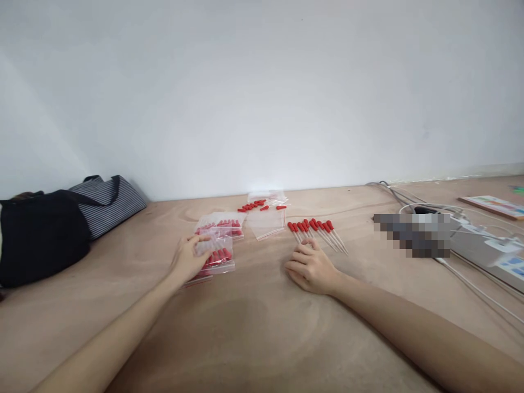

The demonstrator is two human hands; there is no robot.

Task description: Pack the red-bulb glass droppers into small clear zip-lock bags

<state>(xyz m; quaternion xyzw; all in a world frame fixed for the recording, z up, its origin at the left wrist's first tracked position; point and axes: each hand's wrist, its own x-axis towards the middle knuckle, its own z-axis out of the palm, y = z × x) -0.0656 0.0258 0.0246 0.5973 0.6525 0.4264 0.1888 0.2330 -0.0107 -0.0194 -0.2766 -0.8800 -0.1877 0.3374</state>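
My left hand (192, 257) pinches a clear zip bag (219, 256) of red-bulbed droppers between thumb and fingers. Beneath that bag lie more filled bags (221, 224), their red bulbs showing through the plastic. My right hand (311, 268) rests on the table with its fingers curled in, and nothing shows in it. Just beyond its fingertips lies a row of loose droppers (323, 229), red bulbs pointing away and pale tips toward me. A flat clear zip bag (266, 222) is between the two hands, farther back.
Loose red bulbs (251, 206) and thin clear tubes on a plastic bag (268, 195) lie near the wall. At left sit a black bag (45, 234) and a striped bag (110, 202). Cables and a power strip (487, 248) run along the right, beside a colourful board (493, 206).
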